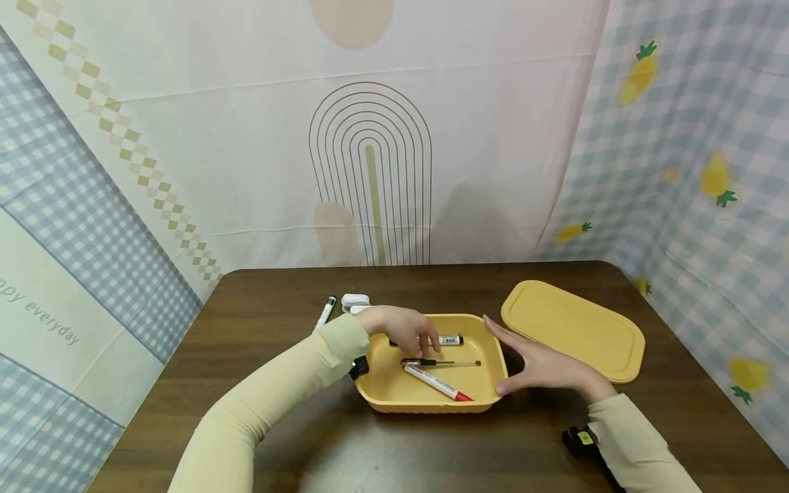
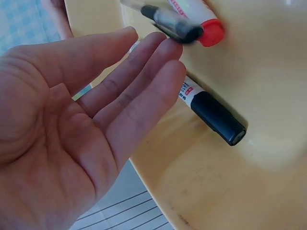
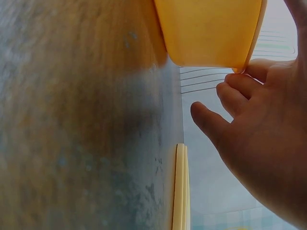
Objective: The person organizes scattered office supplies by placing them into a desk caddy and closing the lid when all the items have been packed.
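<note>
Pale sleeve (image 1: pixel 259 411) at lower left leads to the left hand (image 1: pixel 403 329), loosely extended and pinching nothing above the pen (image 1: pixel 440 363) in the lower-centre yellow box (image 1: pixel 425 408), where a careless brush could roll it, the right hand (image 1: pixel 542 364) spread against the box's right side.

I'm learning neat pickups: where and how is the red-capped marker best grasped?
Probably pinch the red-capped marker from above, mid-barrel: it lies slantwise inside the yellow box, whose raised walls hinder a low side approach, and the pen crowds the end opposite its cap.
</note>
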{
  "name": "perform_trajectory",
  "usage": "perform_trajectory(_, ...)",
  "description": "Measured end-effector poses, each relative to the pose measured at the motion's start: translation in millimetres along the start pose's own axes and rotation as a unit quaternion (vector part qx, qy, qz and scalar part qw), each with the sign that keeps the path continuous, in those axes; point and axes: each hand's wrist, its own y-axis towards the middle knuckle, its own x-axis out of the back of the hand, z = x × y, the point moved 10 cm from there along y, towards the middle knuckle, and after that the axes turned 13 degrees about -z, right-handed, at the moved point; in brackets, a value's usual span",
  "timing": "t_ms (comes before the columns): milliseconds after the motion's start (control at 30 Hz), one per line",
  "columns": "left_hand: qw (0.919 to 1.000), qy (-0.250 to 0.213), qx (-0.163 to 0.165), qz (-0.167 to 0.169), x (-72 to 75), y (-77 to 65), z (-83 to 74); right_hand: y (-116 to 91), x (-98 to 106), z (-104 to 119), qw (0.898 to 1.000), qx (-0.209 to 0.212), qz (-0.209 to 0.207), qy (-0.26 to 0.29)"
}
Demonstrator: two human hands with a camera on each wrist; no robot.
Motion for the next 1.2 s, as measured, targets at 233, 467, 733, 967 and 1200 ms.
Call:
perform_trajectory(233, 0.9984, 0.037, -0.026, -0.034, 12.6, -0.5, -4.9, 0, 0, 0, 1.0, 0.001, -0.001, 0.001)
perform_trajectory(467, 0.9979, 0.003, -0.028, -0.058, 27.2, -4.7, -8.5, 0, 0, 0, 1.0, 0.004, -0.003, 0.0)
perform_trajectory(733, 0.9944, -0.011, -0.051, -0.092, 53.0, -9.4, -13.7, 0, 0, 1, 1.0, 0.008, 0.0, 0.003)
perform_trajectory(967, 0.9907, -0.015, -0.063, -0.12, 68.6, -14.8, -17.7, 0, 1, 2, 1.0, 0.017, -0.005, -0.008)
perform_trajectory(1200, 0.9867, -0.017, -0.062, -0.149, 75.7, -23.1, -8.3, 0, 1, 1, 1.0, 0.01, 0.0, 0.0)
